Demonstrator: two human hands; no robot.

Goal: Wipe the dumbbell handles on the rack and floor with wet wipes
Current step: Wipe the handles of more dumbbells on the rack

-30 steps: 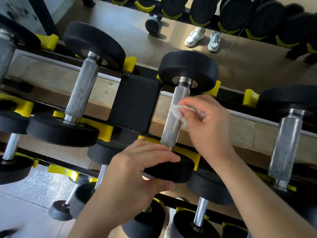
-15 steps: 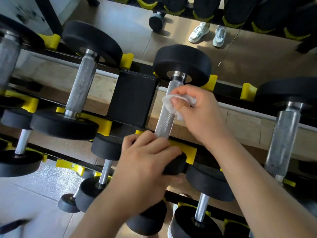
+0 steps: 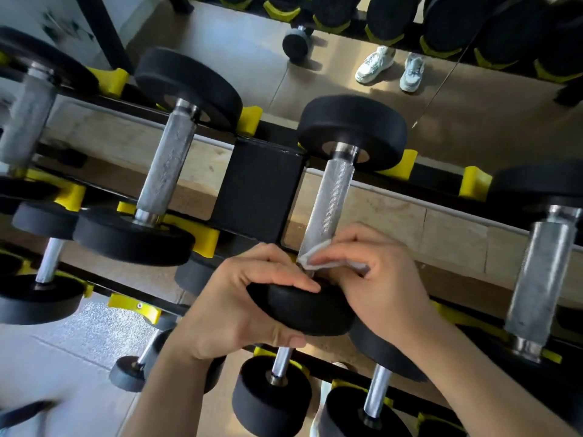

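Observation:
A black dumbbell with a knurled steel handle (image 3: 329, 203) lies on the top tier of the rack (image 3: 257, 184). My left hand (image 3: 239, 307) grips its near weight head (image 3: 310, 310), fingers over the top and thumb underneath. My right hand (image 3: 375, 279) pinches a white wet wipe (image 3: 321, 258) around the near end of that handle, right beside the near head. The far head (image 3: 351, 129) rests against yellow cradles.
Neighbouring dumbbells lie left (image 3: 164, 175) and right (image 3: 539, 272) on the same tier. Smaller dumbbells (image 3: 277, 389) fill the lower tiers. A mirror behind the rack reflects white shoes (image 3: 389, 69) and a small dumbbell on the floor (image 3: 296, 42).
My right hand slid the wipe down the handle from its far end to the near end. My left hand kept hold of the near head.

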